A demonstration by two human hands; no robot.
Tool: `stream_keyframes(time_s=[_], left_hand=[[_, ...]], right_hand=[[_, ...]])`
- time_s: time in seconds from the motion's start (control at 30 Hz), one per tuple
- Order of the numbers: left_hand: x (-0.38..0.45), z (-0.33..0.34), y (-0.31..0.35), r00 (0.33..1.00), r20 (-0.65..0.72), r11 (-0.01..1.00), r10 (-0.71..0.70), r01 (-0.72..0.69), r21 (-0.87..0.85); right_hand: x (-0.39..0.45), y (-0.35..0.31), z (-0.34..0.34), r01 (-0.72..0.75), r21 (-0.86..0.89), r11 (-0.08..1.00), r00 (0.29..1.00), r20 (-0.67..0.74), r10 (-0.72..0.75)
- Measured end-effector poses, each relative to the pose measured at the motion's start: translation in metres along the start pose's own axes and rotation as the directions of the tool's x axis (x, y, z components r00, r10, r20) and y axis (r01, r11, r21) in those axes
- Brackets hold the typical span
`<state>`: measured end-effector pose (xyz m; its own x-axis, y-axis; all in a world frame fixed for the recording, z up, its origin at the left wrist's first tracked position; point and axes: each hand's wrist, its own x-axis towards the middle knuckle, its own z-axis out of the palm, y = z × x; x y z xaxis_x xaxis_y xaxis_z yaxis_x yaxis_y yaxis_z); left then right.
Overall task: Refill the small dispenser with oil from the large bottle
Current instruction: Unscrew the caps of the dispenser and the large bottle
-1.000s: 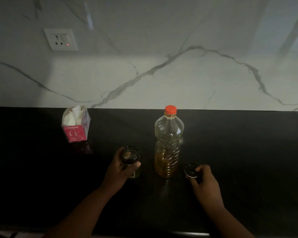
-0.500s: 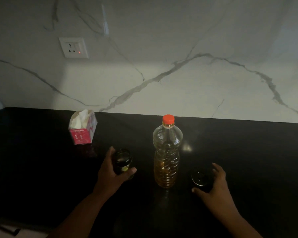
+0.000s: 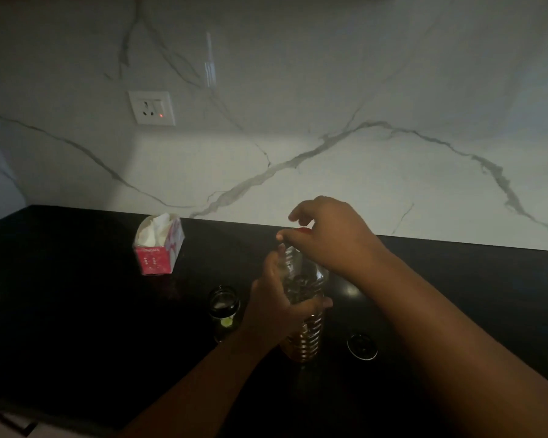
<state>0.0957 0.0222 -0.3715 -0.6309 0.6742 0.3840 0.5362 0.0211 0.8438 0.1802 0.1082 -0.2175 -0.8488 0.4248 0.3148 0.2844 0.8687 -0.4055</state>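
Presently, 1 head view, dim light. At far left on the black worktop stands a red tissue box with white tissue showing at its open top, near the marble backsplash, which carries a white wall socket with a small red light lit.

Right of the box and nearer the person, the small dispenser stands upright with its mouth uncovered; it is dark glass with a pale green patch low on its side. Its contents cannot be judged in this light.

Just beside it, the left hand grips the large bottle around its upper body, fingers and thumb curled round the clear plastic. The bottle stands upright on the worktop, with amber oil filling roughly its lower ribbed portion. The hand is apart from the dispenser.

Above, the right hand sits over the bottle's red cap, fingers bent down around it; only a sliver of the cap shows, so the exact grip on it cannot be confirmed, though the fingers appear closed on it.

Right of the bottle's base, a dark round lid with a light rim lies flat on the worktop, apart from both hands.
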Motion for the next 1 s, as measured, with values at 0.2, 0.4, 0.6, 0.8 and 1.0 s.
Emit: stream_keyframes(time_s=[0.2, 0.4, 0.6, 0.8, 1.0], left_hand=[[0.004, 0.004, -0.009, 0.999, -0.006, 0.999, -0.049, 0.049, -0.014], [0.003, 0.009, -0.009, 0.998, -0.041, 0.999, -0.046, 0.046, -0.013], [0.001, 0.007, -0.008, 0.997, -0.036, 0.997, -0.067, 0.066, -0.038], [-0.002, 0.012, -0.012, 0.995, -0.074, 0.998, -0.065, 0.063, -0.032], [-0.002, 0.017, -0.016, 0.990, -0.099, 0.995, -0.099, 0.097, -0.030]], right_hand=[[-0.003, 0.005, 0.006, -0.086, -0.124, 0.989, 0.995, 0.041, 0.092], [-0.004, 0.007, 0.002, -0.057, -0.046, 0.997, 0.998, 0.028, 0.058], [-0.029, 0.052, -0.008, -0.175, 0.548, 0.818, 0.969, -0.050, 0.240], [-0.091, 0.120, 0.035, -0.408, 0.877, 0.254, 0.768, 0.179, 0.615], [-0.169, 0.150, 0.088, -0.663, 0.482, 0.574, 0.675, 0.051, 0.736]])
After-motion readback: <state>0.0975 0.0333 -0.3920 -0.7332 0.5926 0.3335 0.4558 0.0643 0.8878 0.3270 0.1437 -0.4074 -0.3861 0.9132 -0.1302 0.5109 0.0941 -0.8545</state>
